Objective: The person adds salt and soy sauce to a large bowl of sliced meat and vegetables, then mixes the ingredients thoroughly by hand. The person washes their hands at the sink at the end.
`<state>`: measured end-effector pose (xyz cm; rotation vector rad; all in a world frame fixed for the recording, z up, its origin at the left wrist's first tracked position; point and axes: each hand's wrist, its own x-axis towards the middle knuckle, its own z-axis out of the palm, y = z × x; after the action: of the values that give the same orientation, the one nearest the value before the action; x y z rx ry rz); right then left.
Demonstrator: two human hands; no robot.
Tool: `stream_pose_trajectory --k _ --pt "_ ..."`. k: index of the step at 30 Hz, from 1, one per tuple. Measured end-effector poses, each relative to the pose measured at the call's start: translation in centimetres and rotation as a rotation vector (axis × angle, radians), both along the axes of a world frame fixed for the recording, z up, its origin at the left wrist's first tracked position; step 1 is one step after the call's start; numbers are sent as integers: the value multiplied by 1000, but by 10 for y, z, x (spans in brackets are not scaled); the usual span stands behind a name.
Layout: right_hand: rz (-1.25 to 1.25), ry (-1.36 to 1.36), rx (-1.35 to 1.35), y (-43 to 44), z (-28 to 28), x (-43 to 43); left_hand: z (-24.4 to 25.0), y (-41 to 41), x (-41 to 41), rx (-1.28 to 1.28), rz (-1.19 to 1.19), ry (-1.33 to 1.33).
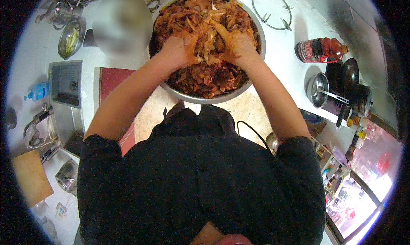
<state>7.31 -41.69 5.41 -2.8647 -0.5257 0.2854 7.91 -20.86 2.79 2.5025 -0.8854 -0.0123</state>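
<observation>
A wide round metal basin (212,100) stands before me, heaped with pieces of meat (201,81) coated in a dark reddish-brown sauce. Both hands are bare and smeared with the sauce. On the left side of the heap, my left hand (183,48) grips some pieces, its fingertips partly sunk among them. My right hand (237,45) faces it from the right, thumb and fingers spread around the same clump. Several pale, long pieces (209,38) show between the two hands. What lies deeper in the basin is hidden.
Beside the basin lie a pan-support ring (272,9) and a large brown-red plastic bottle (320,50) on its side. Further right sits a small metal bowl (317,88) with a ladle. Leftward are a bowl of pale green strips (71,40), a sink (69,120) and a cutting board (32,177).
</observation>
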Motion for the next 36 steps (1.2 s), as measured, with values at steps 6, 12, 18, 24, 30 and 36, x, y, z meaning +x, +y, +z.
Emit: stream_pose_trajectory --k 6,12,18,24,30,36 --pt "12 95 -16 7 -121 20 -71 -22 18 353 165 430" --pt "-63 304 333 13 -98 29 -90 -21 34 287 274 603" --pt "223 162 403 -47 15 9 14 39 7 -8 -143 279" --pt "-213 -83 321 -64 -44 33 -29 67 2 -268 265 362" --pt "-790 1119 1459 -17 -45 46 -23 22 38 -758 443 1082" --pt "-140 728 1130 -14 -12 32 -13 30 41 -741 377 1161"
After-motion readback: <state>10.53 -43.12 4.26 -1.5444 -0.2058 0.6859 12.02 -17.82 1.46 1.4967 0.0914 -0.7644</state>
